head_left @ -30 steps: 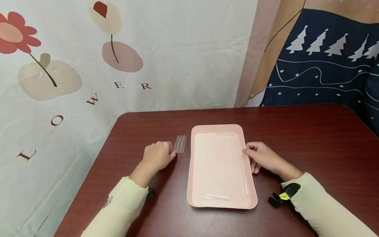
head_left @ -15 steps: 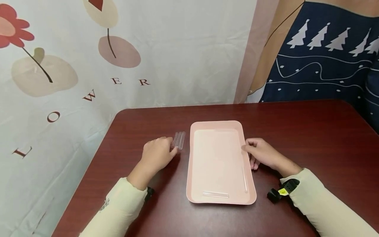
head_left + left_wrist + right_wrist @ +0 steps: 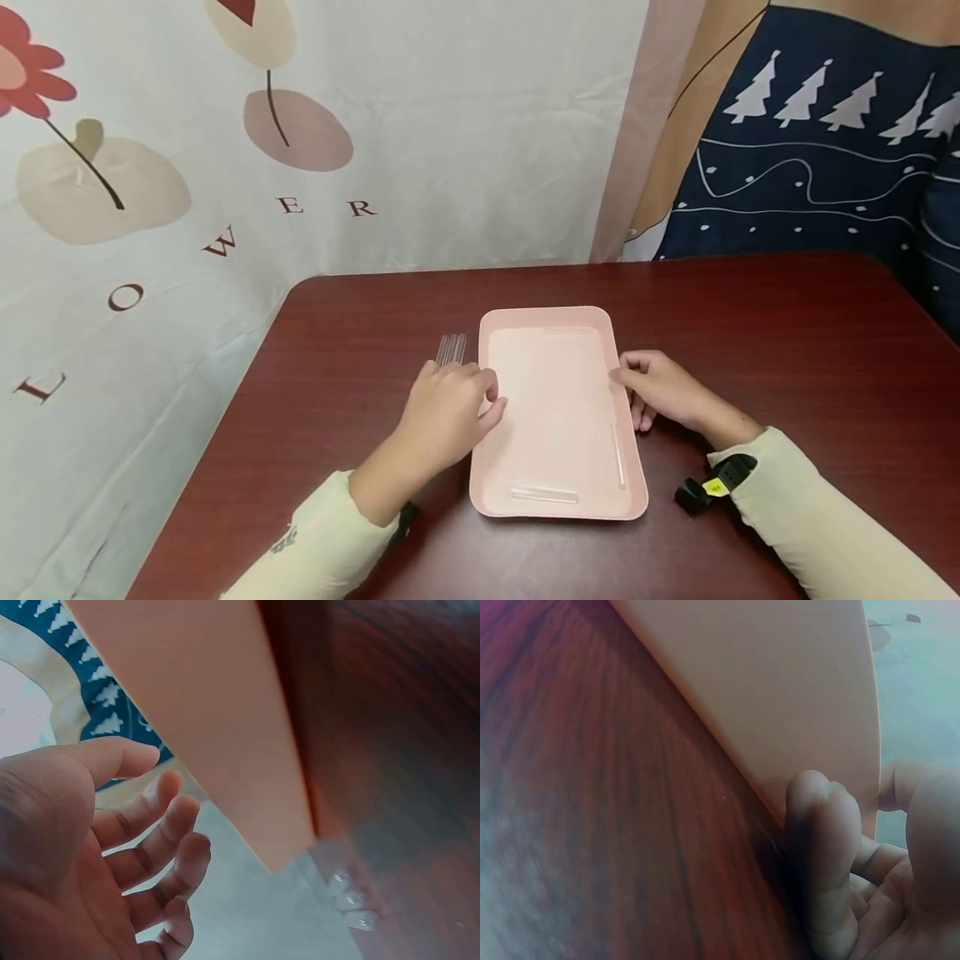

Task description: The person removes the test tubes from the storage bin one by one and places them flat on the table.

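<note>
A pink rectangular tray (image 3: 551, 400) lies on the table, with clear tubes inside: one tube (image 3: 543, 495) near the front end, another tube (image 3: 619, 457) along the right wall, and a faint tube (image 3: 567, 331) at the far end. My right hand (image 3: 660, 387) grips the tray's right wall, thumb over the rim and fingers outside. Over the left rim hovers my left hand (image 3: 450, 408), thumb and index finger brought close together; I cannot tell whether a clear tube is between them. Beyond its knuckles, loose clear tubes (image 3: 452, 346) lie side by side, their near ends hidden.
The dark red wooden table (image 3: 787, 358) spreads around the tray. Behind it hangs a pale flower-print cloth (image 3: 480, 150), with a navy cloth (image 3: 802, 183) with white trees at right. A black wrist device (image 3: 705, 492) sits on the right forearm.
My left hand has moved right, from beside the loose tubes to above the tray's left edge. My right hand keeps its grip on the tray. The head view has shifted slightly.
</note>
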The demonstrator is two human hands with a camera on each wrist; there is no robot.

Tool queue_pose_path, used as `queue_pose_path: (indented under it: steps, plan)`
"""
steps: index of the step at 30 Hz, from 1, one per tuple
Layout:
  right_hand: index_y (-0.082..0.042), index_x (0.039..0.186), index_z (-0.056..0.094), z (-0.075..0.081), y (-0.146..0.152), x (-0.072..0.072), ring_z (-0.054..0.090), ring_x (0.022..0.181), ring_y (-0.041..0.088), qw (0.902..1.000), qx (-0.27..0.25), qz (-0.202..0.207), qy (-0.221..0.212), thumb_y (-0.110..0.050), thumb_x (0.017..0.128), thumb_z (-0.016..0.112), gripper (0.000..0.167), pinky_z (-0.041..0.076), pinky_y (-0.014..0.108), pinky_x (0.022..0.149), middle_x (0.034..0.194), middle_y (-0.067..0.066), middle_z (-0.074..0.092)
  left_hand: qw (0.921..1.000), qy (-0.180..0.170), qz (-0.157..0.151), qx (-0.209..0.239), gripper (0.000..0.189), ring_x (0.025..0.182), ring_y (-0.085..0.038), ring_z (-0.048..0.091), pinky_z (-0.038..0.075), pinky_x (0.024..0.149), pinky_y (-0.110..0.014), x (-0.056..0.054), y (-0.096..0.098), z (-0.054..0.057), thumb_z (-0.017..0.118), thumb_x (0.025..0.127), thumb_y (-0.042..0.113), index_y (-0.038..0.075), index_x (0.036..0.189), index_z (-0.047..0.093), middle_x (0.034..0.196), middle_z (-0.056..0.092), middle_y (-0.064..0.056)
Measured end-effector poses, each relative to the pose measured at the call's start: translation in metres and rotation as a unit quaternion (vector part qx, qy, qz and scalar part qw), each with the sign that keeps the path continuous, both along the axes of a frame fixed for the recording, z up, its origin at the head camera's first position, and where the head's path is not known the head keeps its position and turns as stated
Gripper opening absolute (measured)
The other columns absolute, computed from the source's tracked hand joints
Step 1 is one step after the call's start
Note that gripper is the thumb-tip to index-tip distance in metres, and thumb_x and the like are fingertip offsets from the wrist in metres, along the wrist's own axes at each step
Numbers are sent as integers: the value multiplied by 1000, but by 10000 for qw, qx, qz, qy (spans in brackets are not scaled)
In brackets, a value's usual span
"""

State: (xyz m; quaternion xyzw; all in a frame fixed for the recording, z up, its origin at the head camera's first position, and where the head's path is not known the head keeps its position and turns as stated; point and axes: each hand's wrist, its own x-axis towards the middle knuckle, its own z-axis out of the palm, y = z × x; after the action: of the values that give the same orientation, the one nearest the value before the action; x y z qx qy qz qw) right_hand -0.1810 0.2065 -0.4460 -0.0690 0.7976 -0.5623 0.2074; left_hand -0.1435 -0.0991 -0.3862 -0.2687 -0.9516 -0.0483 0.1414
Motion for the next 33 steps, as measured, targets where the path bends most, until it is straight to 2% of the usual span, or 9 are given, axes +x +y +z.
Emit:
queue_pose_path:
  steps: [5,10,17,24,27,33]
  plan:
    - [4,86,51,-2,0,2,57,40,15,10000,-10,-5,31,-17,100,49,26,52,36,42,54,9,59,9990,233,-350,-168,16,62,-14,55,35,64,-31,8,7,-1,73,85,32,21,75,65,66,57,9]
    - [4,85,51,-3,-1,4,56,40,16,10000,23,-48,22,-18,100,51,27,51,35,42,54,10,58,9970,263,-674,-266,17,59,-11,50,31,65,-28,16,14,-3,73,85,33,24,74,64,66,55,12]
    - [5,87,52,-2,-2,7,56,40,16,9999,30,-109,-5,-18,100,51,26,51,35,42,54,9,58,9904,-158,-1286,-485,15,65,-9,54,32,70,-27,24,21,-3,74,85,34,27,76,65,69,58,14]
    - [5,86,51,-3,-3,8,56,40,16,9999,15,-109,-9,-17,100,51,26,51,35,42,53,10,58,9715,-657,-2128,-808,12,65,-3,48,29,66,-22,28,22,-3,74,84,32,29,77,66,66,50,17]
    - [5,85,51,-3,-4,8,56,39,15,9999,26,-132,36,-16,99,51,25,51,35,41,53,10,58,9666,-799,-2293,-827,11,62,-1,44,27,64,-20,28,23,-6,74,84,30,29,76,66,65,48,17]
    - [5,85,51,1,-3,5,56,39,16,9998,77,-148,85,-16,99,51,26,51,35,41,53,10,58,9608,-1113,-2422,-758,10,62,1,43,27,63,-20,27,23,-10,77,79,30,29,78,67,65,49,18]
